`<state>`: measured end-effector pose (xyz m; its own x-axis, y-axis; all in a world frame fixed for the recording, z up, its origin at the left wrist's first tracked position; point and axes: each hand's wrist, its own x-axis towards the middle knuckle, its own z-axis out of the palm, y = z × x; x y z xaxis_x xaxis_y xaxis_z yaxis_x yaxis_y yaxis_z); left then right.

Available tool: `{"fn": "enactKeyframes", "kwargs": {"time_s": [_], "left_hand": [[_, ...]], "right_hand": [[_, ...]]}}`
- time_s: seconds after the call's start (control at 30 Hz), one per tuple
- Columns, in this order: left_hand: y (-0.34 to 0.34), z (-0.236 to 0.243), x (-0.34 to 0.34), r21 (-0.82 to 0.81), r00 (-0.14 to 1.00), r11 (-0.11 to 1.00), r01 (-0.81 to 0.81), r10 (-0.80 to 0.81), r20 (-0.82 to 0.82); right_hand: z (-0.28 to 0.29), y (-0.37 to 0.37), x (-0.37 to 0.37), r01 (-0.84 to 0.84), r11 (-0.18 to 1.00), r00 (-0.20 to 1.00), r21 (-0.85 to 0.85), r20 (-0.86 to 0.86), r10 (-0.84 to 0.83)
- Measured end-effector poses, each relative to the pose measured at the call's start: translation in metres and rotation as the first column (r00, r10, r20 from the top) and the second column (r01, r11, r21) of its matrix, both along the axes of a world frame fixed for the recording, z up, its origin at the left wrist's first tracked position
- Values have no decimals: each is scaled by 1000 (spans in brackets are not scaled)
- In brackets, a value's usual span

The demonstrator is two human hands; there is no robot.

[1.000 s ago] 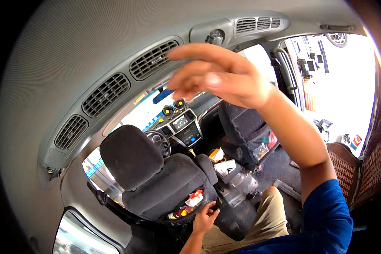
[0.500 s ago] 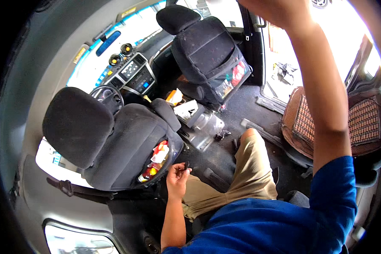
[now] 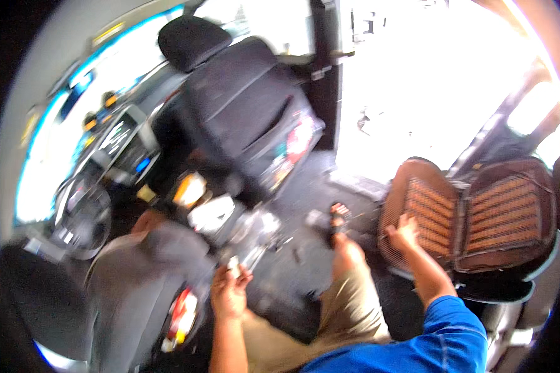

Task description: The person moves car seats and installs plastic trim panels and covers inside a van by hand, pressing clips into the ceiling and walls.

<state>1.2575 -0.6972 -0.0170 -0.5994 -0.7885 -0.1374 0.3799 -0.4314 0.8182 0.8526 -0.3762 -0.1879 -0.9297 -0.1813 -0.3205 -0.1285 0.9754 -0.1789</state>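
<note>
On beaded brown seat pad: right hand spread flat | left hand pinching small pale object

The right hand, raised to the ribbed ceiling vents a second ago and held high at the frame's top edge half a second ago, is now lowered and laid on the brown beaded seat cushion. The view is tipped further downward: the ceiling is lost from sight, and the passenger seat is brought to the upper middle. The left hand is now seen with a small pale object at its fingertips.
</note>
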Motion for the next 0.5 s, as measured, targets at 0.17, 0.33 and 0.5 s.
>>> {"fn": "enactKeyframes", "kwargs": {"time_s": [0.17,0.33,0.5], "left_hand": [[-85,18,-213,-22,959,986,168,-169,-226],[-123,53,-373,70,799,885,461,-379,-468],[-133,105,-419,-67,781,891,450,-429,-454]], "right_hand": [[6,-6,0,-11,997,1000,78,20,9],[10,-34,-13,-20,946,996,325,89,-10],[96,-98,-37,-31,966,890,256,448,-90]]}}
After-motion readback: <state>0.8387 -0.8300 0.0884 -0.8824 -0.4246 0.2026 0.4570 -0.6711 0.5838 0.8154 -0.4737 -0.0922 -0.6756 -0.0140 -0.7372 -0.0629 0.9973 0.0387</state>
